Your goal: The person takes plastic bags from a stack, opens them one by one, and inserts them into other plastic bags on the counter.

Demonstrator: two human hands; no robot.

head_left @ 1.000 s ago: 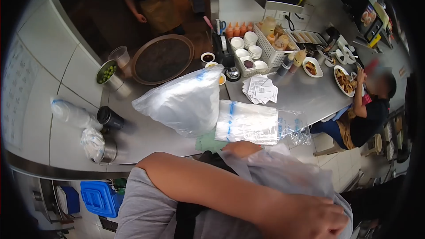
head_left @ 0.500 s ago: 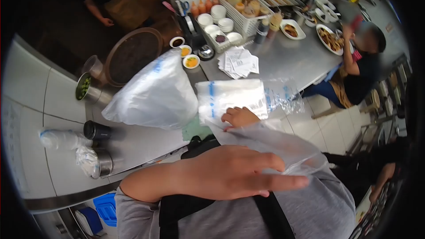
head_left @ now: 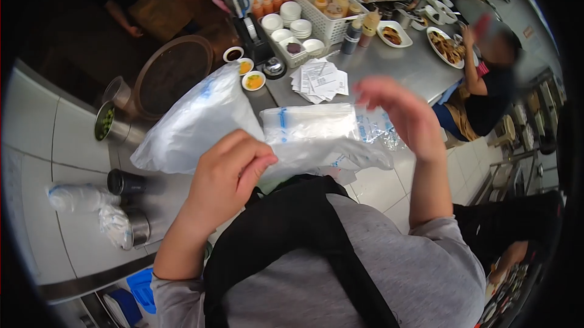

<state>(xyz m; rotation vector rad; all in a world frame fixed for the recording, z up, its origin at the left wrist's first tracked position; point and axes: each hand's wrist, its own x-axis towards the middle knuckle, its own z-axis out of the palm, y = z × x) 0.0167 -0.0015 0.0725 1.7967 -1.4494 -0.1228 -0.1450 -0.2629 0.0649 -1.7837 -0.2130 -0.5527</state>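
Observation:
My left hand [head_left: 234, 173] is closed, thumb pressed to curled fingers, at the left end of a loose clear plastic bag [head_left: 347, 155]. The bag stretches rightward in front of my chest, and its pinched edge is partly hidden by the fingers. My right hand [head_left: 406, 115] is raised with its fingers extended and nothing visible in them; motion blurs the fingertips. Behind the loose bag lies a flat stack of plastic bags [head_left: 310, 122] with blue print, and a crumpled printed wrapper [head_left: 380, 127] at its right. Left of the stack stands a large, full white plastic bag [head_left: 198, 124].
Paper slips [head_left: 319, 80] lie beyond the stack, beside a call bell [head_left: 274, 66] and small sauce cups [head_left: 253, 80]. A white basket [head_left: 331, 24] holds bottles. A round tray [head_left: 173, 75] is at the left. Another person [head_left: 490, 85] stands by a food plate [head_left: 445, 47].
My left hand has drawn back leftward and closed. My right hand has lifted off the bag stack to the right. The loose bag has shifted from my right side to in front of the stack.

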